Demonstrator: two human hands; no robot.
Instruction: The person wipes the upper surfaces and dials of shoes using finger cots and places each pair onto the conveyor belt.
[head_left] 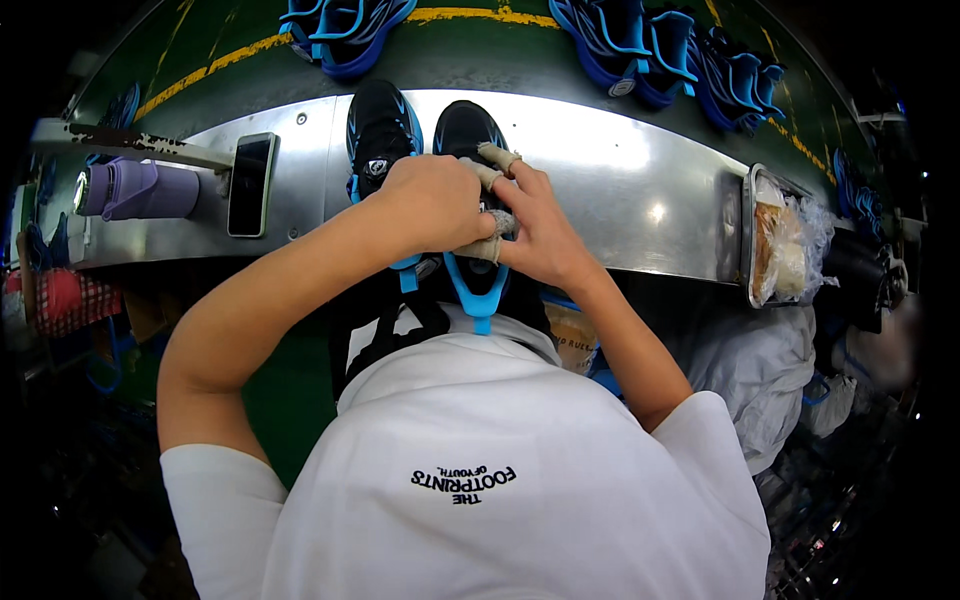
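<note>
Two black shoes with blue trim are at the bench in front of this person, top centre of the frame, side by side with toes pointing up and heels toward the white shirt point(465, 450). Both hands are over the right-hand shoe point(468, 125); the left-hand shoe point(378, 135) sits just beside it, partly behind a forearm. The left hand point(430, 200) is curled, knuckles up, its fingertips mostly hidden, so I can't tell what they grip. The right hand point(540, 225) has its fingers bent and parted, tips close against the other hand; whether they pinch anything I can't tell either. I count four finger covers point(499, 156), beige or grey, among those fingers.

Along the metal bench point(590, 160) there's one phone point(251, 185) and one lavender bottle point(150, 190) on its side, both left of frame. At the bench's right end is one metal tray point(748, 240), holding brown and cream items and crumpled clear plastic. Below it hangs a white plastic bag point(755, 375), its contents hidden. Across the top, beyond the bench, I count two blue shoes point(350, 35) left of centre and four more point(650, 55) toward the right.
</note>
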